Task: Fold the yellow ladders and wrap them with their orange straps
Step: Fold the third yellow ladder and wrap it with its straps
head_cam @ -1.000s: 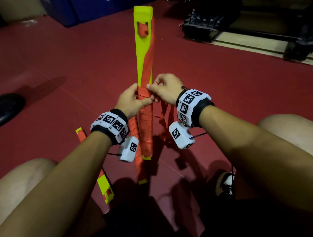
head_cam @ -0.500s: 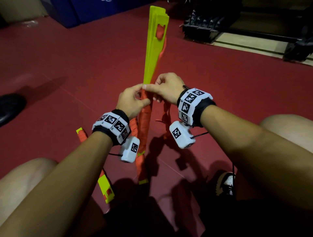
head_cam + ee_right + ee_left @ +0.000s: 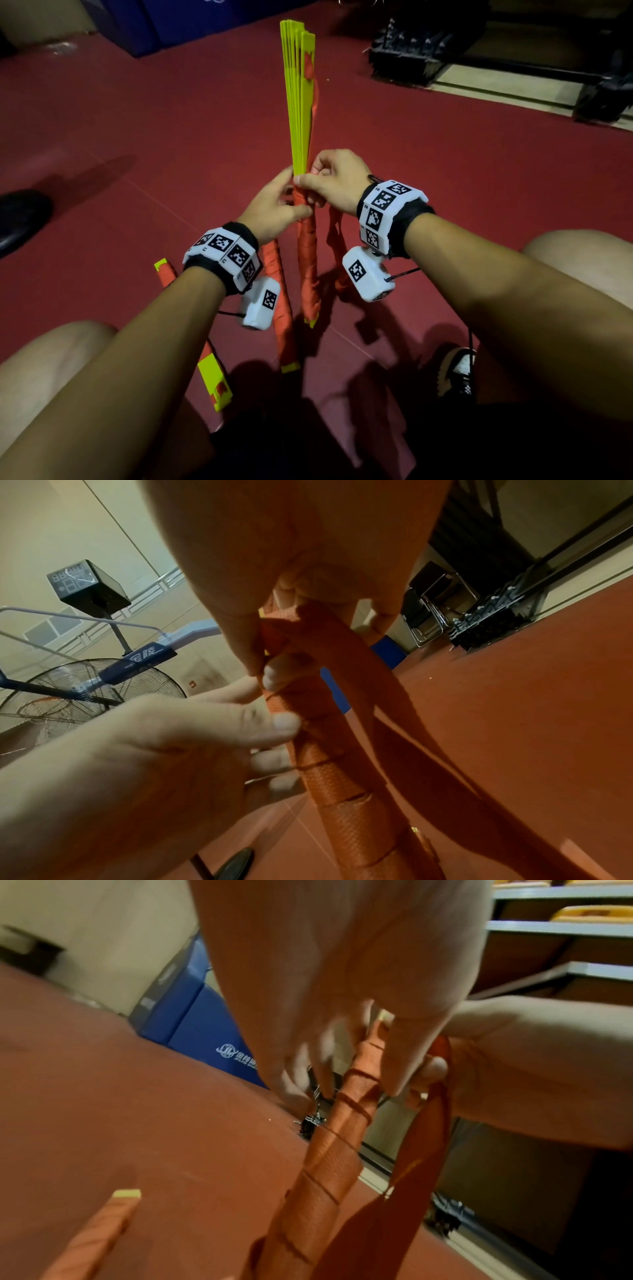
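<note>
A folded yellow ladder bundle (image 3: 298, 96) stands upright and edge-on in front of me, its lower half wound in orange strap (image 3: 307, 260). My left hand (image 3: 291, 202) grips the bundle at the top of the wrapping, with the thumb on the strap. My right hand (image 3: 308, 181) pinches the strap against the bundle just above it. The loose strap tail (image 3: 334, 233) hangs below the right hand. In the right wrist view the tail (image 3: 359, 669) runs down beside the wrapped part (image 3: 342, 791). Two other wrapped bundles (image 3: 279, 308) (image 3: 212, 373) lie on the floor.
I sit on a dark red floor (image 3: 137, 137) with my knees at both sides and a shoe (image 3: 459, 373) at lower right. Blue mats (image 3: 154, 24) stand at the back left, a black rack (image 3: 411, 51) at the back right, another black shoe (image 3: 20, 216) at far left.
The bundle has turned from showing its flat face to standing edge-on. Both hands have stayed at the top of the wrapping, the right one bringing the strap round.
</note>
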A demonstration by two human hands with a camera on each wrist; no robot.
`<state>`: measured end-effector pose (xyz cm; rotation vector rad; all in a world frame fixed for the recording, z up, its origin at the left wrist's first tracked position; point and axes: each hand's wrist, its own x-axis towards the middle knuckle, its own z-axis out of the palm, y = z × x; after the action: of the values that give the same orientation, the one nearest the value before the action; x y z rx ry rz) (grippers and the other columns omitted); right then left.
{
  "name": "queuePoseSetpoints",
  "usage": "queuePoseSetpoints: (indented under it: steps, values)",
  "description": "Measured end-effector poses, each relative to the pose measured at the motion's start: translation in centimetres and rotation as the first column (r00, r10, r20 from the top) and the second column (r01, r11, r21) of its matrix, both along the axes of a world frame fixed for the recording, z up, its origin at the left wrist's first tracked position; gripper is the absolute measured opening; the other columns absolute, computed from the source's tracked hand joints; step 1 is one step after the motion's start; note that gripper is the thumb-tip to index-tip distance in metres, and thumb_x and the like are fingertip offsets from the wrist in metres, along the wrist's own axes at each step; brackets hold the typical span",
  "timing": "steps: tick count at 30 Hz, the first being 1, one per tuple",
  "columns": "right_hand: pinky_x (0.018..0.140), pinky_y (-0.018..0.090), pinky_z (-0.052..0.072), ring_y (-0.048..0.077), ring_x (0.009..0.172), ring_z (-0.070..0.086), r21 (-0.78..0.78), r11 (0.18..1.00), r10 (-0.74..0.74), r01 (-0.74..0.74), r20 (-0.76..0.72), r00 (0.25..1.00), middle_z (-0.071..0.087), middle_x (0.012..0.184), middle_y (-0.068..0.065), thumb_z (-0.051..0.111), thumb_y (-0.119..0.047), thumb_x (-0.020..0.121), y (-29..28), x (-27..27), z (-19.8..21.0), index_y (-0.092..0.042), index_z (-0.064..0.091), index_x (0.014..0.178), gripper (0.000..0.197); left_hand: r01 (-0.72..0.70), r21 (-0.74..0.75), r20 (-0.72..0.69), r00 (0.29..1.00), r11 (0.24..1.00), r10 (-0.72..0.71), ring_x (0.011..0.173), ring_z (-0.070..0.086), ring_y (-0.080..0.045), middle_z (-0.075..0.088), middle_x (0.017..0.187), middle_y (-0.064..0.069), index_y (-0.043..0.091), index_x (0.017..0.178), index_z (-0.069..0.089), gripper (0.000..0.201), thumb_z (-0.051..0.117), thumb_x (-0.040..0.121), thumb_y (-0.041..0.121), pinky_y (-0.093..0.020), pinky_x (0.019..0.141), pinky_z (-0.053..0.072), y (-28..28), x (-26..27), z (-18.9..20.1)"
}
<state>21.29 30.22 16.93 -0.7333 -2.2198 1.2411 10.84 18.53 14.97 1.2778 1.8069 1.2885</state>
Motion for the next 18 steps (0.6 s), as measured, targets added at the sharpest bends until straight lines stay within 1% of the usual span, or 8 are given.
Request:
queuePoseSetpoints:
  steps: [2,5,8,10,12,14,16,18]
  values:
    - [0.061,0.036,0.055,0.016,0.051,0.068,-0.009,1.0,0.01,-0.01,-0.008,1.0,0.071,0.061,0.006,0.074,-0.035,0.077,0.1,0.1,-0.1,-0.019,0.054,0.07,0.027,0.027,-0.01,0.077,0.997,1.0,-0.026,0.095,0.066,-0.009,0.067,0.104,-0.004,0.019,0.135,0.051,0.065,0.059,0.083,-0.019,-0.028,0.083,0.053,-0.1,0.0,0.1]
    - [0.063,0.041,0.058,0.02,0.054,0.07,-0.018,1.0,0.004,-0.005,-0.028,1.0,0.071,0.061,0.007,0.072,-0.042,0.069,0.0,-0.1,-0.3,-0.021,0.054,0.069,0.028,-0.006,0.001,0.103,0.995,1.0,0.006,0.089,0.069,-0.011,0.067,0.106,-0.012,0.019,0.14,0.044,0.07,0.054,0.086,-0.024,-0.025,0.079,0.055,-0.1,0.0,0.2]
    - [0.058,0.036,0.054,0.017,0.053,0.068,0.017,0.999,-0.029,0.03,-0.031,0.999,0.07,0.061,0.005,0.075,-0.04,0.071,0.1,-0.2,-0.1,-0.022,0.055,0.068,0.028,-0.08,0.019,0.086,0.993,0.997,0.078,0.078,0.068,-0.015,0.067,0.101,-0.017,0.019,0.14,0.041,0.072,0.062,0.084,-0.022,-0.027,0.071,0.058,0.1,-0.4,0.0]
    - [0.056,0.029,0.049,0.013,0.049,0.065,0.018,0.998,-0.052,0.053,-0.018,0.998,0.07,0.061,0.002,0.078,-0.032,0.077,0.3,-0.1,0.0,-0.022,0.055,0.069,0.026,-0.114,0.017,0.056,0.992,0.993,0.113,0.073,0.067,-0.016,0.068,0.098,-0.014,0.017,0.144,0.04,0.075,0.07,0.083,-0.016,-0.027,0.068,0.059,0.1,-0.5,-0.1]
    - [0.056,0.026,0.047,0.011,0.049,0.063,0.019,0.997,-0.072,0.072,0.005,0.997,0.071,0.063,0.001,0.078,-0.032,0.078,0.5,0.0,0.2,-0.021,0.056,0.071,0.026,-0.152,0.013,0.037,0.988,0.988,0.152,0.07,0.065,-0.016,0.066,0.091,-0.005,0.015,0.144,0.044,0.074,0.075,0.082,-0.012,-0.028,0.068,0.059,0.2,-0.6,-0.2]
    - [0.056,0.025,0.047,0.01,0.048,0.061,0.017,0.997,-0.077,0.077,0.021,0.997,0.071,0.063,0.001,0.078,-0.032,0.079,0.5,0.0,0.2,-0.02,0.056,0.072,0.025,-0.181,0.003,0.016,0.983,0.983,0.181,0.073,0.064,-0.016,0.065,0.087,0.001,0.017,0.131,0.055,0.063,0.079,0.079,-0.008,-0.034,0.074,0.06,0.4,-0.7,-0.2]
    - [0.057,0.026,0.047,0.01,0.048,0.061,0.009,0.998,-0.062,0.062,0.026,0.998,0.071,0.063,0.001,0.077,-0.03,0.08,0.3,0.0,0.2,-0.021,0.057,0.071,0.024,-0.198,-0.008,-0.004,0.98,0.98,0.197,0.08,0.067,-0.014,0.068,0.087,0.004,0.022,0.11,0.062,0.047,0.083,0.076,-0.004,-0.041,0.085,0.06,0.4,-0.9,-0.4]
    - [0.059,0.029,0.049,0.013,0.048,0.062,-0.021,0.999,-0.036,0.036,-0.004,0.999,0.071,0.062,0.003,0.076,-0.028,0.081,0.3,-0.1,0.1,-0.02,0.058,0.07,0.022,-0.213,-0.011,-0.006,0.977,0.977,0.213,0.081,0.068,-0.007,0.071,0.084,0.01,0.026,0.098,0.061,0.042,0.084,0.075,-0.002,-0.038,0.084,0.059,0.4,-1.1,-0.6]
